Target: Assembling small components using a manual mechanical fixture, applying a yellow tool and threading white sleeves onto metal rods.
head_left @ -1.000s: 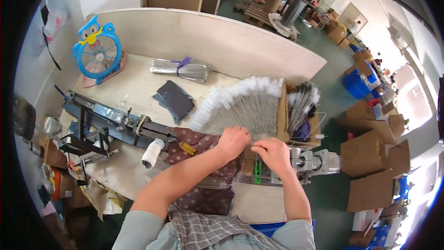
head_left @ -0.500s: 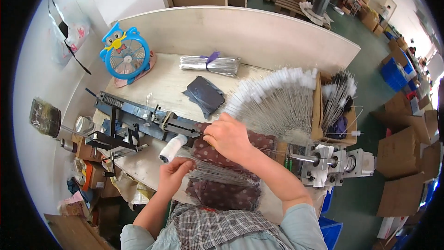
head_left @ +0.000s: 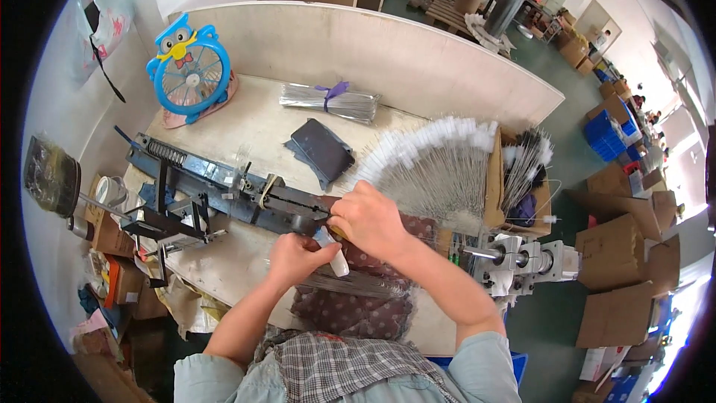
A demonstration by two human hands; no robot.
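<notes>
My left hand (head_left: 298, 259) is closed, with thumb and fingers pinched against a small white roll (head_left: 335, 254). The roll slants beside the end of a long dark metal fixture (head_left: 287, 205) with clamp bars. My right hand (head_left: 369, 218) is closed at that same end, its fingers curled together; a bit of yellow shows under them, but what they grip is hidden. Below both hands, a bundle of thin metal wires (head_left: 358, 286) lies on a brown dotted cloth (head_left: 350, 313).
White-tipped wire brushes (head_left: 440, 160) fan out at the right, beside a cardboard box (head_left: 495, 179) of more brushes. A metal spindle device (head_left: 522, 257) stands at the right edge. Behind are dark sheets (head_left: 319, 151), a tied wire bundle (head_left: 328, 101) and a blue fan (head_left: 190, 75).
My left hand has moved up and right to the fixture's end and now pinches the white roll, which has shifted right and tilted. My right hand stays at the fixture's end. The view has shifted slightly.
</notes>
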